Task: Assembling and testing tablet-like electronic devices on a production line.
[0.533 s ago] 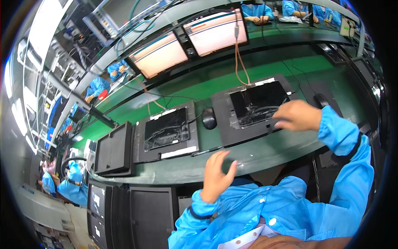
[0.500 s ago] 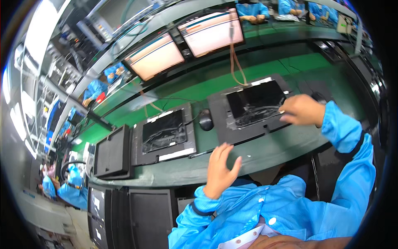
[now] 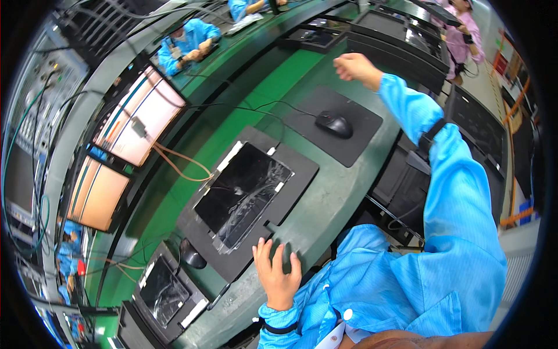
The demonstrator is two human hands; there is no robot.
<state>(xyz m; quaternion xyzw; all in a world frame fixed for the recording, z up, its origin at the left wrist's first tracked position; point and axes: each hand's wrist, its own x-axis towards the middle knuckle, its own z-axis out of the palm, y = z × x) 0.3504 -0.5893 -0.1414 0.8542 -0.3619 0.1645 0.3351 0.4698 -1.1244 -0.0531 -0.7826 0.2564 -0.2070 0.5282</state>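
My left hand (image 3: 278, 273) is open, fingers spread, over the near bench edge beside the lower corner of a black foam pad (image 3: 296, 168). It holds nothing. On that pad lies a dark display panel (image 3: 244, 195) with wrinkled clear film over its lower part and white strips at its edges. My right arm stretches to the far right. At its end my right hand (image 3: 357, 67) hangs over the bench beyond the mouse mat, its fingers curled together. Whatever they hold, if anything, is hidden.
A black mouse (image 3: 334, 124) rests on a grey mat (image 3: 360, 136). Another mouse (image 3: 192, 254) sits beside a second panel (image 3: 164, 294) on its own pad. Two monitors (image 3: 139, 116) stand behind. Black trays (image 3: 395, 35) are at the far right. Other people work across the bench and beyond.
The view has swung to the right. My right hand has left the panel's edge and reached out past the mouse mat. My left hand stays spread near the bench edge.
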